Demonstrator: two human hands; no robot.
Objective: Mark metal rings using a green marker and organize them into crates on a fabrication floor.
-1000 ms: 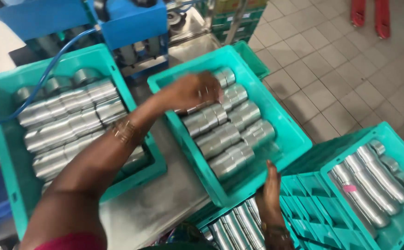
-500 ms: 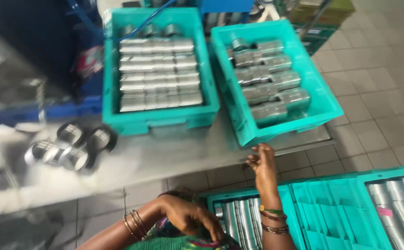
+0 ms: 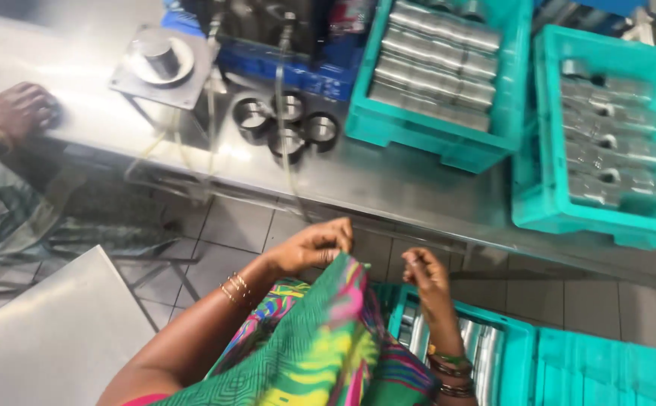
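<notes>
1. Where the frame's lower centre shows bright cloth (image 3: 328,338), the left hand (image 3: 314,246) pinches its upper edge between fingertips and thumb.
2. The right hand (image 3: 423,275), just right of the cloth, has its fingers curled toward the thumb; whether it grasps anything cannot be told.
3. Below the right hand, a teal crate (image 3: 520,353) holds metal tubes (image 3: 471,342).
4. On the steel table (image 3: 373,184) across the middle, four metal rings (image 3: 287,124) lie together.
5. At upper right, two teal crates (image 3: 426,135) (image 3: 546,203) hold rows of metal cylinders (image 3: 437,64).
6. At far left, another person's hand (image 3: 16,109) rests on the table.
</notes>
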